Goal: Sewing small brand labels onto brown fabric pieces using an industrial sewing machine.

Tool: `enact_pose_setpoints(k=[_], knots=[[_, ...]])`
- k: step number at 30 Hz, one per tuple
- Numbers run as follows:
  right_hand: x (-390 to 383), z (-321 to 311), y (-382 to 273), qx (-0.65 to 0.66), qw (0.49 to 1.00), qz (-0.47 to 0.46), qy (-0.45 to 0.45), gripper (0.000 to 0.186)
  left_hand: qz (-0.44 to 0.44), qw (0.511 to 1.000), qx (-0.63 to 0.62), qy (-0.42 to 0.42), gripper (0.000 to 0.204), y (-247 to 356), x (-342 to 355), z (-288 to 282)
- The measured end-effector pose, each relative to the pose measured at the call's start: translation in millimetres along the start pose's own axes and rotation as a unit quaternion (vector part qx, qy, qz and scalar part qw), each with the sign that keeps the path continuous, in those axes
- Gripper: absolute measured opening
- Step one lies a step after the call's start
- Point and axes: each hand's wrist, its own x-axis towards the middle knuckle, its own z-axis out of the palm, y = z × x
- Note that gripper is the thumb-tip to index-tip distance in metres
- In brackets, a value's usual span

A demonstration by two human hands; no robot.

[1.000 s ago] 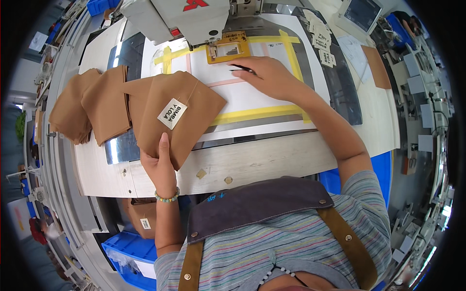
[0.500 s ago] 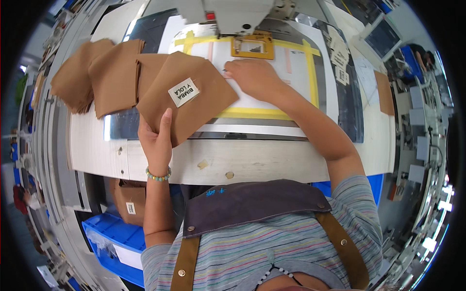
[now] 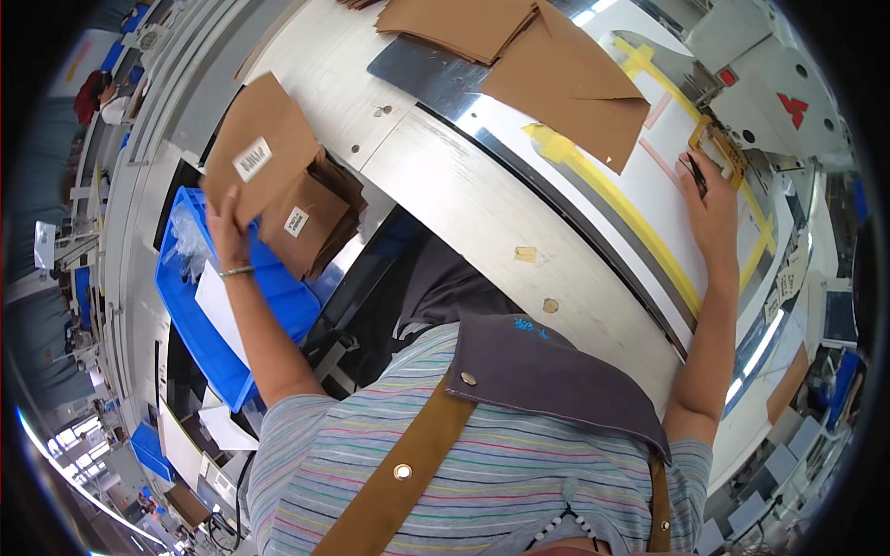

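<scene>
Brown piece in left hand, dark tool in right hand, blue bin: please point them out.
Brown piece (image 3: 278, 133), head view: plain area near its middle.
Dark tool (image 3: 697, 176), head view: its middle.
Blue bin (image 3: 190, 317), head view: side wall.

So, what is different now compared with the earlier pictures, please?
The left hand has carried the flat brown white-labelled piece leftward, away from the white worktable, to the brown labelled stack near the blue plastic bin. The view swung left. The right hand still holds the small black tool beside the yellow rectangular frame.
</scene>
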Motion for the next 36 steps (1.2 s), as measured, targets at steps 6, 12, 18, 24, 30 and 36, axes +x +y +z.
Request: enact_pose_setpoints(k=[6,12,18,24,30,36], knots=[[3.8,3.8,1.4,0.003,1.0,-0.017,-0.016,0.032,-0.134,0.979,0.151,0.032,0.055,-170.9,-50.6,-107.5],[2.8,2.0,0.6,0.013,0.999,-0.029,-0.011,0.032,-0.062,0.934,0.324,0.133,0.052,-219.3,-40.9,-146.5],[4.1,-0.2,3.1,-0.039,0.998,-0.045,-0.007,0.033,0.265,0.726,0.588,0.239,0.06,-134.1,-11.9,-7.9],[-1.4,1.0,-31.6,-0.029,0.984,-0.148,0.093,0.032,0.439,0.813,0.338,-0.181,0.039,34.2,-53.5,224.7],[-24.1,29.8,-55.7,-0.151,0.94,-0.305,0.013,0.032,0.519,0.693,0.329,-0.377,0.043,55.2,-67.4,322.2],[-16.4,51.7,-69.5,-0.298,0.901,-0.314,-0.015,0.037,0.532,0.616,0.414,-0.408,0.042,58.4,-61.0,346.4]])
